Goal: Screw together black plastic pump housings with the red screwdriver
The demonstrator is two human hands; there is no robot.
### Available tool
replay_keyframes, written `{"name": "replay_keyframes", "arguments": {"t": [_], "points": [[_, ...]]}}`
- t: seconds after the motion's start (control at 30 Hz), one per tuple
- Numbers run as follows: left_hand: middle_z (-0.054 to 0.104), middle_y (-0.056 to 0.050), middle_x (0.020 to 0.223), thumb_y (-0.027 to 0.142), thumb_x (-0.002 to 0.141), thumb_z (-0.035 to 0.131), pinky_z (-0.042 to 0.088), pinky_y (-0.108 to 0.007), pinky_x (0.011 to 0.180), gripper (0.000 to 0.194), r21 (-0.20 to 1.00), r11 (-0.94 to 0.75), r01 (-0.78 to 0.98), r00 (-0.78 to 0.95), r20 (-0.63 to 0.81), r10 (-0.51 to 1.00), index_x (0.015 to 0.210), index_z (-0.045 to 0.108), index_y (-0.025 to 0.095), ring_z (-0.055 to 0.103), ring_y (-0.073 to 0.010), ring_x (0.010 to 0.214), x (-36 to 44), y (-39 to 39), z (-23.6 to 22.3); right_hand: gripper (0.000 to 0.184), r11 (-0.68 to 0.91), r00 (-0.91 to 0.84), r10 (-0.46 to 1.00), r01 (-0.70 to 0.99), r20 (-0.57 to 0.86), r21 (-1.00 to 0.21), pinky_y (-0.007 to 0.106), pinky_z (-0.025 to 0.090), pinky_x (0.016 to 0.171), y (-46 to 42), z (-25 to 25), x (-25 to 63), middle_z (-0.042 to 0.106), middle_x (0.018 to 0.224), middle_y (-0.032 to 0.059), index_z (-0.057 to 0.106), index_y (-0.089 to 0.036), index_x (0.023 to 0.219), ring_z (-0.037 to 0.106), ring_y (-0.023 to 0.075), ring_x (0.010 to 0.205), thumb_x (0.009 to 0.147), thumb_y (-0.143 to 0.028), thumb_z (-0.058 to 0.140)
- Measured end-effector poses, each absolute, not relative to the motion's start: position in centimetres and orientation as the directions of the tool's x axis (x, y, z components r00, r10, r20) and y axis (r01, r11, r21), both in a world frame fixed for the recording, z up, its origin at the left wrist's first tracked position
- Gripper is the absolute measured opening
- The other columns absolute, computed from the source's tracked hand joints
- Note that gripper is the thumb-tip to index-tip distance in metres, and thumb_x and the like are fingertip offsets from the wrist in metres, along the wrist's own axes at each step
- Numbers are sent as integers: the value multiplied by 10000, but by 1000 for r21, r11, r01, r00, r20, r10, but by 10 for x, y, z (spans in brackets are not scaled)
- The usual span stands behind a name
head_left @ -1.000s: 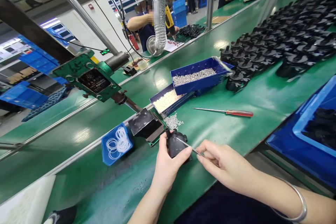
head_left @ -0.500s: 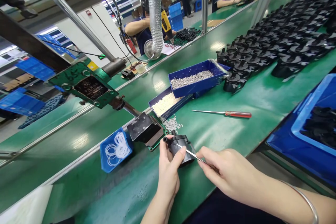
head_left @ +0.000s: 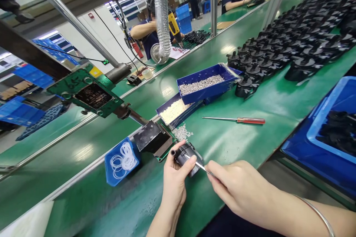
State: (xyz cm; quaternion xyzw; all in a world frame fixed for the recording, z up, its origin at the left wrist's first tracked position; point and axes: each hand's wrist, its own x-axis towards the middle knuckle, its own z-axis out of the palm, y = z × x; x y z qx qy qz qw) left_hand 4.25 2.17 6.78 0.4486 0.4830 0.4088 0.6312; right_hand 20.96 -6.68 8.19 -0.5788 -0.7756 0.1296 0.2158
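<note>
My left hand (head_left: 175, 181) is wrapped round a black plastic housing (head_left: 191, 152), a rounded body with a short pipe stub facing left. The thumb presses on its side. In my right hand (head_left: 233, 185) is a thin, pointed silver metal tool (head_left: 200, 166), pinched between thumb and fingers, its handle end hidden in the palm. Its tip touches the housing beside my left thumb. Just beyond the housing lies a loose pile of small metal rings (head_left: 182, 132) on the green bench.
A press head (head_left: 152, 137) stands left of the housing, near a blue bin of white rings (head_left: 122, 161). Behind are blue trays of metal pins (head_left: 201, 85) and cream pieces (head_left: 174, 111). A red-handled screwdriver (head_left: 250, 120), rows of black housings (head_left: 267, 59) and a blue crate (head_left: 314, 133) lie rightward.
The housing has tilted slightly in my left hand, and both hands have shifted a little left in the view. The tool's tip stays against the housing. The whole scene has drifted slightly left.
</note>
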Motion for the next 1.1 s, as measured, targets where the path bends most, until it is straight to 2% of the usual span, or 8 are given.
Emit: {"name": "replay_keyframes", "arguments": {"t": [0.17,0.33,0.6,0.77,0.93,1.03,1.1], "points": [[709,-35,1031,326,633,905,540,-271,810,575,965,253,-74,190,-236,953,1159,687,243,656,-172,885,42,25,74,111,288,-225,955,857,193,-427,316,222,509,-66,84,205,501,604,-63,386,-242,911,505,155,479,1007,-189,369],[708,-31,1038,330,621,909,541,-281,814,567,969,235,-74,176,-219,960,1142,701,247,656,-176,889,43,27,78,131,289,-188,943,871,274,-398,316,201,481,-66,88,199,467,550,-70,368,-241,877,480,156,426,995,-184,370],[688,-2,956,341,588,924,518,-240,772,504,975,217,-40,167,-208,964,1048,738,250,624,-151,849,35,34,76,105,272,-152,945,857,290,-437,306,205,450,-64,89,193,466,519,-68,393,-226,891,467,144,389,985,-186,368],[682,-16,1035,335,605,914,515,-244,797,477,978,208,-26,175,-200,964,1041,742,244,618,-163,909,35,35,78,116,264,-157,950,865,269,-427,311,210,448,-65,87,192,460,530,-64,396,-228,884,460,148,387,990,-194,361],[678,-13,1033,350,638,898,513,-241,772,479,980,200,-6,199,-195,960,1074,721,256,619,-158,883,34,38,81,114,287,-173,941,863,290,-416,321,204,467,-62,82,191,475,558,-61,412,-224,894,448,145,406,988,-170,380],[671,-21,1119,361,703,860,518,-270,816,481,992,109,60,218,-119,969,1152,702,288,631,-176,934,30,44,86,123,313,-200,939,833,279,-457,314,219,486,-56,75,188,519,599,-43,435,-208,913,475,138,451,1004,-161,366],[651,-33,1206,347,741,836,510,-303,895,439,989,-55,138,238,21,971,1158,705,303,619,-214,1069,25,48,91,147,346,-212,929,792,305,-503,302,251,511,-50,66,186,550,638,-23,449,-191,924,505,132,503,1023,-165,342]]}}
